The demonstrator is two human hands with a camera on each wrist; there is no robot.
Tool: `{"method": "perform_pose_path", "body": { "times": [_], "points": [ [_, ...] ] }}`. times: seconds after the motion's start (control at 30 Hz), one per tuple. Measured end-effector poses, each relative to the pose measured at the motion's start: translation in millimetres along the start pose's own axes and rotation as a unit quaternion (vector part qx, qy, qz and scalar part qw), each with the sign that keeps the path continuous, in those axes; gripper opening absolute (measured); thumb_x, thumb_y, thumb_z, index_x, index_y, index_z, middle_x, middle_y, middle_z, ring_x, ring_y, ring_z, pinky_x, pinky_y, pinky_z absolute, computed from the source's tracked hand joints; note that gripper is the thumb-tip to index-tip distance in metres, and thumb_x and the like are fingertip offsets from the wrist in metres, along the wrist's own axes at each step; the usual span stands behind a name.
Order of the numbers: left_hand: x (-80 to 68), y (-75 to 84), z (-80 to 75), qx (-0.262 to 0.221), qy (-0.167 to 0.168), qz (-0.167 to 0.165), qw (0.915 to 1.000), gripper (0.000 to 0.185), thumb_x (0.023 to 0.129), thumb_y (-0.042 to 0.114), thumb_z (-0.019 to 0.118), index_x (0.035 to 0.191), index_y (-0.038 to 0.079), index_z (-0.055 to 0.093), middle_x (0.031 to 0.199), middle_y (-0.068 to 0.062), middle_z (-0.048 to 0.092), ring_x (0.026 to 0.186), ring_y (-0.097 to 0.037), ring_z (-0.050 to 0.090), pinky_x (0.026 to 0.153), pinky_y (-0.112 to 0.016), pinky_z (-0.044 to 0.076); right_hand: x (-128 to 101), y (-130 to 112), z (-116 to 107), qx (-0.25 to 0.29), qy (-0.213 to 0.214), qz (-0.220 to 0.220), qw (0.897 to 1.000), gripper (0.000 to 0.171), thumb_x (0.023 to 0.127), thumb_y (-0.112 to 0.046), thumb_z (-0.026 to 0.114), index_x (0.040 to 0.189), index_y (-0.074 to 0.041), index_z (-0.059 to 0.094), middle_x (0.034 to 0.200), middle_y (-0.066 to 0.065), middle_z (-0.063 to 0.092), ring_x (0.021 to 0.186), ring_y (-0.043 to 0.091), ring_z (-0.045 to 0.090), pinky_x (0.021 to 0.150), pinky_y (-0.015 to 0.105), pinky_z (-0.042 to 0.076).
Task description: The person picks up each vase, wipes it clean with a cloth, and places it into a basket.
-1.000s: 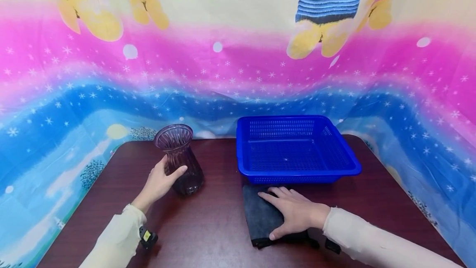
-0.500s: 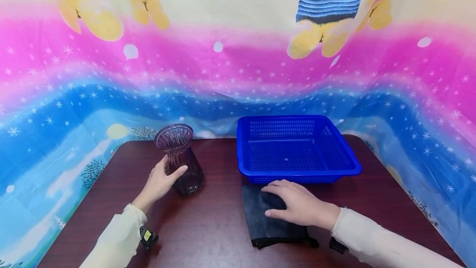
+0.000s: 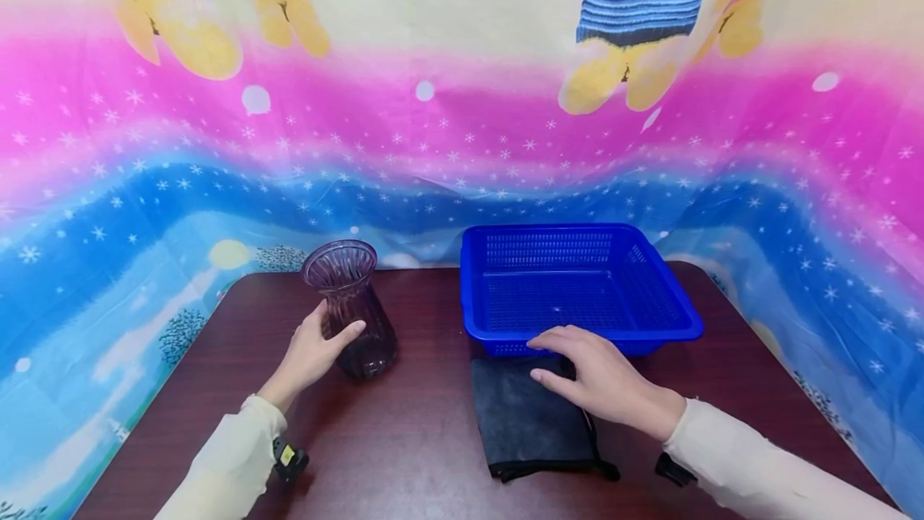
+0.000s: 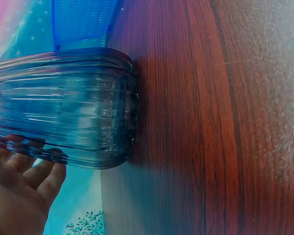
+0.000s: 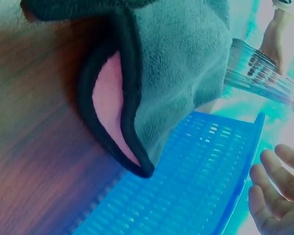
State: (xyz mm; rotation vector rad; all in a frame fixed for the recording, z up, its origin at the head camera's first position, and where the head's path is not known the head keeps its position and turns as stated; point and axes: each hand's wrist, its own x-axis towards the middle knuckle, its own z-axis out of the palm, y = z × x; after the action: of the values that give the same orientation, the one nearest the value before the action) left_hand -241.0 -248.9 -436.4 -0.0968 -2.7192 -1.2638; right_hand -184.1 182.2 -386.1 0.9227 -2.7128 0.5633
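Observation:
A purple-tinted ribbed glass vase (image 3: 371, 343) with a flared mouth stands upright at the left of the table. My left hand (image 3: 306, 359) holds it round the narrow middle, thumb on the near side; in the left wrist view the base of the vase (image 4: 88, 107) meets the tabletop. A folded dark grey cloth (image 3: 527, 424) with black edging lies right of centre. Over its far right corner hovers my right hand (image 3: 602, 379), fingers loosely bent and holding nothing. The right wrist view shows the cloth's (image 5: 181, 58) fold gaping, with pink inside, apart from the fingertips (image 5: 257, 176).
Just behind the cloth sits a blue plastic basket (image 3: 498, 335) with slotted walls and nothing visible inside. The brown table (image 3: 419, 440) has bare wood between vase and cloth. A printed fabric backdrop (image 3: 433, 135) hangs close behind the table.
My right hand has lifted off the cloth and drifted right and away from me, toward the basket's front rim. The left hand, vase, cloth and basket have stayed in place.

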Motion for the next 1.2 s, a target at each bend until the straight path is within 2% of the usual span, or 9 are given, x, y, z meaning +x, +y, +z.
{"method": "perform_pose_path", "body": {
  "times": [0.17,0.47,0.67,0.9,1.2],
  "points": [
    [-0.1,0.2,-1.3,0.001,-0.004,-0.006,1.0000,0.082,0.095,0.051,0.065,0.154,0.001,0.035,0.148,-0.027,0.052,0.140,-0.042,0.048,0.114,-0.059,0.040,-1,6,-5,0.006,0.026,0.015,1.000,0.034,0.093,-0.034,0.074,0.123,-0.018,0.071,0.120,-0.005,0.071,0.114,0.017,0.067,0.095,0.047,0.056],
    [-0.6,0.7,-0.8,-0.006,-0.003,-0.005,1.0000,0.080,0.095,0.049,0.065,0.152,0.002,0.037,0.147,-0.026,0.054,0.139,-0.042,0.050,0.114,-0.059,0.040,-2,27,-11,-0.004,0.080,0.020,0.997,0.031,0.092,-0.027,0.076,0.121,-0.017,0.072,0.120,0.001,0.073,0.114,0.022,0.066,0.094,0.051,0.054],
    [-0.7,1.2,-0.4,-0.010,-0.005,-0.007,0.9999,0.082,0.095,0.049,0.066,0.154,0.002,0.035,0.148,-0.027,0.052,0.140,-0.042,0.048,0.115,-0.059,0.039,-5,46,-11,-0.019,0.064,0.051,0.996,0.033,0.093,-0.030,0.074,0.123,-0.017,0.071,0.123,0.004,0.072,0.117,0.028,0.062,0.097,0.059,0.045],
    [-0.1,0.7,-0.1,-0.010,-0.005,-0.007,0.9999,0.081,0.095,0.049,0.066,0.154,0.003,0.035,0.149,-0.026,0.051,0.141,-0.041,0.048,0.115,-0.059,0.039,-11,63,-13,-0.037,0.037,0.073,0.996,0.038,0.094,-0.039,0.071,0.123,-0.015,0.071,0.125,0.008,0.070,0.119,0.033,0.061,0.100,0.064,0.043],
    [-1.1,1.1,-0.3,-0.011,-0.012,-0.016,0.9997,0.085,0.095,0.051,0.064,0.157,0.003,0.030,0.152,-0.026,0.047,0.143,-0.041,0.044,0.117,-0.059,0.037,-19,80,-11,-0.048,0.001,0.091,0.995,0.043,0.097,-0.045,0.065,0.124,-0.012,0.071,0.121,0.008,0.073,0.115,0.032,0.067,0.097,0.058,0.051]
  ]
}}
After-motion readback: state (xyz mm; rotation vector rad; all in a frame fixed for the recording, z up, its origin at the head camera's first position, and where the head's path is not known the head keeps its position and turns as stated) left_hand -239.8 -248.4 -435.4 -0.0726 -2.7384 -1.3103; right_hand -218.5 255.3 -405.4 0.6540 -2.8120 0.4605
